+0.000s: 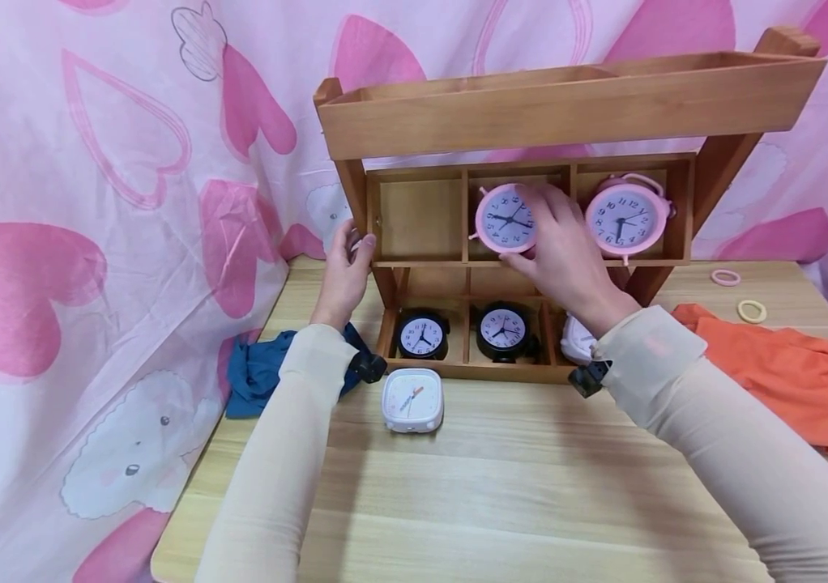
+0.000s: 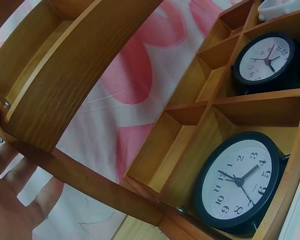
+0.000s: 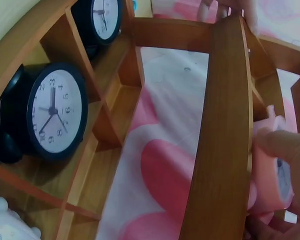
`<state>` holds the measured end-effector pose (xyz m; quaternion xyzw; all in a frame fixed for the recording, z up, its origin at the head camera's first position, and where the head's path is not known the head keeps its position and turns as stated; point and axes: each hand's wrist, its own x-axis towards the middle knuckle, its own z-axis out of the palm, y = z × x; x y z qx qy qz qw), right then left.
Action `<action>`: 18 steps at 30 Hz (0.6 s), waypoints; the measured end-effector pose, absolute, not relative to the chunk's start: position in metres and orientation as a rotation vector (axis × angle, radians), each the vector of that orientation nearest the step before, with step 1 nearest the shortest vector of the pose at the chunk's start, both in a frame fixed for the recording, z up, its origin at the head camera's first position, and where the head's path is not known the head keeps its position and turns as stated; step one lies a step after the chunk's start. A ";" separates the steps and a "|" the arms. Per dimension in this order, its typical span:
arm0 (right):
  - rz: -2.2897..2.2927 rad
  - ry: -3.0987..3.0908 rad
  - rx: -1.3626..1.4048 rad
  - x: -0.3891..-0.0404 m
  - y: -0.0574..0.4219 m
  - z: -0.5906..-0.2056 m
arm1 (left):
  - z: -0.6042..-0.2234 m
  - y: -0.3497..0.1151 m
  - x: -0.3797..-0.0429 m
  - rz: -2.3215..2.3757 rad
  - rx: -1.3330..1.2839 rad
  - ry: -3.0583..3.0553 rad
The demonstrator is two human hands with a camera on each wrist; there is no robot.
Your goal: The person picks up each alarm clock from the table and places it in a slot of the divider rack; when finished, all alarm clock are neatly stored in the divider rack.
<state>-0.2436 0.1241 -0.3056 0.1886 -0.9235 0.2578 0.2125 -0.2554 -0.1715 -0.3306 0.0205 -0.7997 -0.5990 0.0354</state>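
My right hand (image 1: 570, 263) grips a round pink alarm clock (image 1: 501, 220) at the middle compartment of the wooden shelf's (image 1: 567, 109) second tier. That clock's face is turned, its numbers not upright. Another pink alarm clock (image 1: 621, 217) sits in the compartment to the right. In the left compartment there is only bare wood. My left hand (image 1: 344, 275) holds the left end of the same tier, thumb in front and fingers behind the side post in the left wrist view. Two black clocks, one on the left (image 2: 240, 182) and one beside it (image 3: 60, 110), stand in the bottom tier.
A square white clock (image 1: 412, 401) lies on the table before the shelf. Another white clock (image 1: 576, 340) is partly hidden by my right arm. Blue cloth (image 1: 257, 372) lies left, orange cloth (image 1: 800, 372) right, near a pink ring (image 1: 725, 278) and a yellow ring (image 1: 752, 311).
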 end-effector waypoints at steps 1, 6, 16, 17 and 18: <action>0.710 -2.556 0.531 -0.244 0.124 -0.307 | -0.328 -0.170 -0.254 -1.841 0.068 -2.461; 0.718 -2.514 0.552 -0.242 0.123 -0.311 | -0.328 -0.170 -0.253 -1.841 0.070 -2.460; 0.732 -2.495 0.571 -0.233 0.123 -0.307 | -0.348 -0.180 -0.267 -1.832 -0.027 -2.399; 0.741 -2.496 0.577 -0.230 0.123 -0.306 | -0.348 -0.180 -0.268 -1.832 -0.036 -2.394; 0.748 -2.497 0.586 -0.227 0.122 -0.305 | -0.349 -0.180 -0.268 -1.832 -0.045 -2.387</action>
